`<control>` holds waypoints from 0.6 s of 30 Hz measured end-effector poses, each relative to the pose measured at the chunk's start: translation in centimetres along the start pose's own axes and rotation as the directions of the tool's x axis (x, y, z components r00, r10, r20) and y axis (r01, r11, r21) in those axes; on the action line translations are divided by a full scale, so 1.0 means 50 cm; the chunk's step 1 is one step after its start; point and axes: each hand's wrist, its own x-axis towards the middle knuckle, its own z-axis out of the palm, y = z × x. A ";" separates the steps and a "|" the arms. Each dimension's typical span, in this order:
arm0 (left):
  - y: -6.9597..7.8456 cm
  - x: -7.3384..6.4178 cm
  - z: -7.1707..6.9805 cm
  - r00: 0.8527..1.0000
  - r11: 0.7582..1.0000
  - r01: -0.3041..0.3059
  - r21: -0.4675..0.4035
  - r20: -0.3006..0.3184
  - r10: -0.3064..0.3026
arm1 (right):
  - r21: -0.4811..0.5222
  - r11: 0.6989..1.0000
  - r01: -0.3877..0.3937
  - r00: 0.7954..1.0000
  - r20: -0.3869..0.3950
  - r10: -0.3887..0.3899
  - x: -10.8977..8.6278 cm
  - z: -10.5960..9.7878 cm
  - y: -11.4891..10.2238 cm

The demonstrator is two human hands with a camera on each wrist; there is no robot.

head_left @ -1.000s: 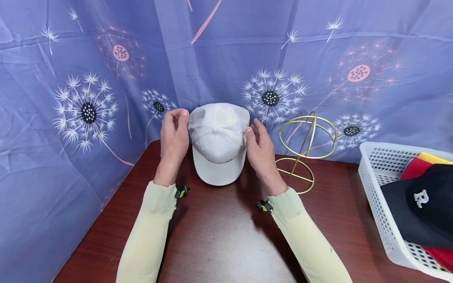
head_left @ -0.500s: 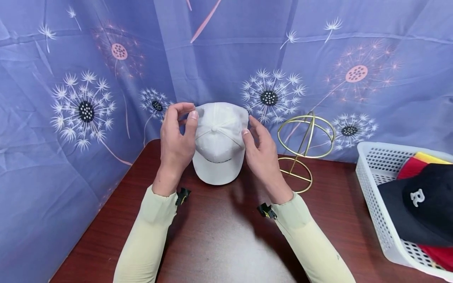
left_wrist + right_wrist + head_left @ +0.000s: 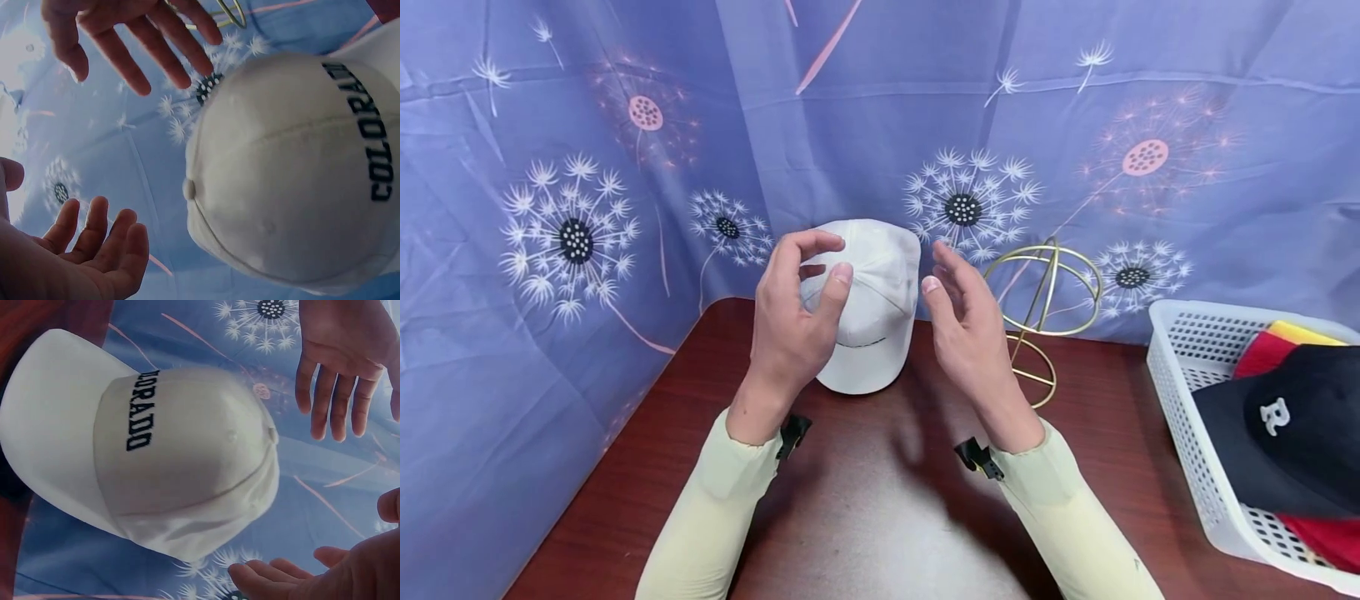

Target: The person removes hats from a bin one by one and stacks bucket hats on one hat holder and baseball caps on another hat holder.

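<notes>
A white baseball cap [image 3: 880,292] with dark COLORADO lettering [image 3: 141,412] stands crown up near the back curtain, brim toward me. What lies under it is hidden. My left hand [image 3: 797,317] is lifted in front of the cap's left side, fingers loosely bent, and covers part of it in the head view. To the right of the cap is my right hand [image 3: 970,325], fingers relaxed, apart from it. Both wrist views show the palms with a gap between each hand and the cap; neither holds anything.
A gold wire cap stand [image 3: 1045,287] stands right of my right hand. Farther right, a white perforated basket [image 3: 1180,417] holds a black cap [image 3: 1300,425] marked R and red and yellow items. A blue dandelion curtain [image 3: 850,150] closes off the back and left.
My left hand has moved right and toward me, across the cap's left side. My right hand went to the cap's right side, then drew away. The cap has stayed in about the same place.
</notes>
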 end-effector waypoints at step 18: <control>0.039 -0.027 0.029 0.987 0.998 -0.033 -0.055 0.155 0.041 | -0.027 0.991 0.128 0.992 0.003 -0.128 -0.043 -0.067 -0.043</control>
